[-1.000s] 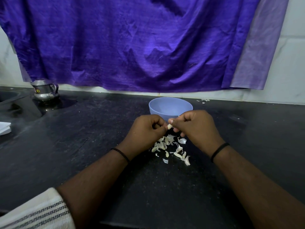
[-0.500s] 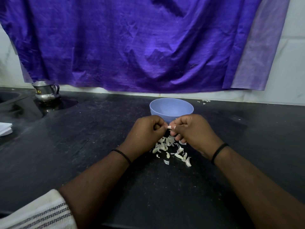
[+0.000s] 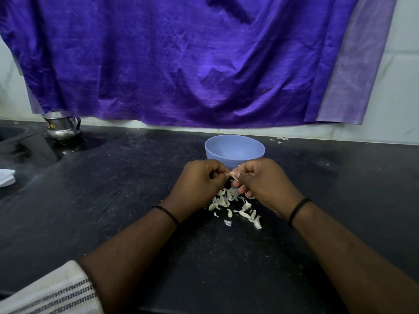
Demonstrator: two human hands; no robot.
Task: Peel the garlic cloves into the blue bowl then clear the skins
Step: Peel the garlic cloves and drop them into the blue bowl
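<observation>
Layout taken relative to the bowl (image 3: 234, 148), which is sitting on the counter (image 3: 140, 177) toward its rear. Just in front of the bowl, the left hand (image 3: 199, 180) and right hand (image 3: 263, 180) are meeting, pinching a garlic clove (image 3: 233, 175) between them. The skins (image 3: 235, 206) are lying on the counter in front of the bowl (beneath the hands). A metal pot (image 3: 62, 126) is standing far left of the bowl; a cloth (image 3: 181, 60) is hanging behind it.
</observation>
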